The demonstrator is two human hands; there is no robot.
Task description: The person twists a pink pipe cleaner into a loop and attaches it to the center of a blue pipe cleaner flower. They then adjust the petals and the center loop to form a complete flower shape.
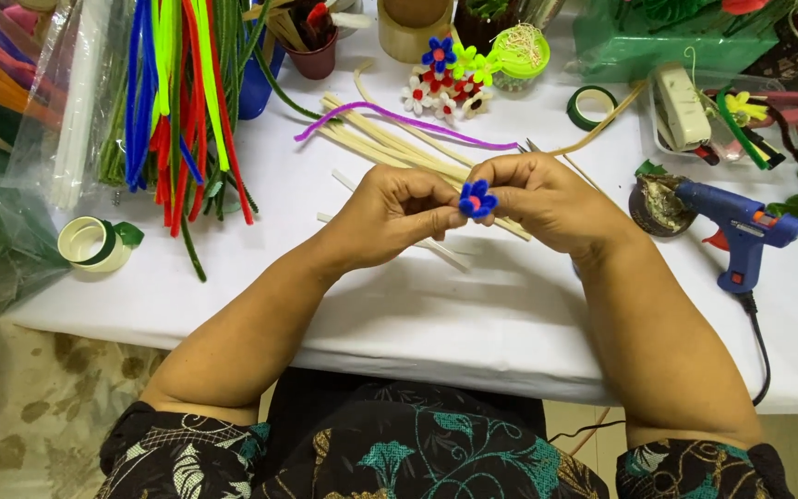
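Far left on the worktop: bagged pipe cleaners, then a loose bunch in blue, green & red, w/ a roll of green tape below them. Plenty of raw stock unused.

Center: your left hand and right hand meet over the worktop, both clenched in a pinch around one small blue flower w/ a pink center. It's held in the air between your fingertips, not resting on anything. Petals look formed & the center is in; I'd say the bloom itself is about done. No stem visible on it, though your fingers may hide one.

Behind your hands: pale sticks in a pile, a purple pipe cleaner lying across them. Further back, approx. a handful of finished flowers in white, blue & yellow-green, so several are made already.

Right: another tape roll, a clear tray of bits, and a blue glue gun lying on its side, well apart from your hands.
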